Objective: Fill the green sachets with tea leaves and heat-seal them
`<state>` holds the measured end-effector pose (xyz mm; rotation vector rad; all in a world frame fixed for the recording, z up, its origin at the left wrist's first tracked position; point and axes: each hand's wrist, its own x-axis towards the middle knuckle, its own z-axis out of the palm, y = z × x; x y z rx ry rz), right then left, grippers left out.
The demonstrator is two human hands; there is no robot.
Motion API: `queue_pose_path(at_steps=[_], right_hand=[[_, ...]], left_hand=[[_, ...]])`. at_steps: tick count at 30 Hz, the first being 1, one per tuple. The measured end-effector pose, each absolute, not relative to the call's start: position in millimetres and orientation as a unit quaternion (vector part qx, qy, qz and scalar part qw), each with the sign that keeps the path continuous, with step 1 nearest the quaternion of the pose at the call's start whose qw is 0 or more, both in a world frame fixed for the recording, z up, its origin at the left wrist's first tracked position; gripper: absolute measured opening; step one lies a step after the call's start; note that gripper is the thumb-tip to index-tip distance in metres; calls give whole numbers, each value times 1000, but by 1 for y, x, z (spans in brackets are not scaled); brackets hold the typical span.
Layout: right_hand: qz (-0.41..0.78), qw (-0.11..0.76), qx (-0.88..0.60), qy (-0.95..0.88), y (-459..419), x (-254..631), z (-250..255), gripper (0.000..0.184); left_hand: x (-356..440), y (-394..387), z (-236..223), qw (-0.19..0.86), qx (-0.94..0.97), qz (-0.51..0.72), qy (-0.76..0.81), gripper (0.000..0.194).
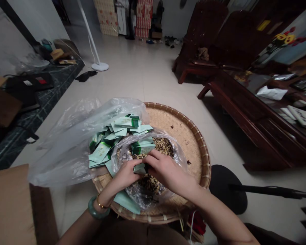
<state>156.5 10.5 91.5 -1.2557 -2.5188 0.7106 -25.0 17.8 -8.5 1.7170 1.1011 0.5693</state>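
The left fingers (131, 165) pinch a small green packet (140, 168); the right fingers (153, 158) curl beside it, their hold hidden. Handling it over the loose mix (150, 184) seems the current step; the next move probably needs a steady grip. Pale and creased, it hangs above the round tray (197, 143).

On the tray (193, 136), packet pile (101, 152) left of filled bag (179, 154).

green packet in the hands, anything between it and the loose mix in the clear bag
Nothing visible: the left hand holds the green packet over the loose mix in the clear bag. Other packets lie on the mix, but farther off; the right hand hides part of the view.
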Motion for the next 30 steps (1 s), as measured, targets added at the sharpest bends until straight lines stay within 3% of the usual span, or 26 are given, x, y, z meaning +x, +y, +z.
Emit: queue_pose_path(at_steps=[4, 14, 18, 22, 26, 30], right_hand=[[287, 151, -411, -852, 10, 160, 93, 17], [271, 162, -422, -850, 10, 159, 90, 22], [306, 231, -398, -834, 7, 164, 99, 27], [281, 236, -411, -835, -2, 164, 94, 30], [197, 275, -434, -835, -8, 157, 72, 13], [233, 357, -400, -812, -9, 161, 69, 13]], left_hand=[[-25, 18, -7, 498, 696, 245, 455, 39], [-23, 16, -15, 515, 685, 238, 458, 17], [-22, 16, -15, 516, 681, 248, 456, 13], [-19, 15, -14, 524, 666, 272, 455, 20], [-15, 12, -15, 514, 667, 279, 462, 22], [-14, 11, -14, 526, 667, 288, 442, 16]])
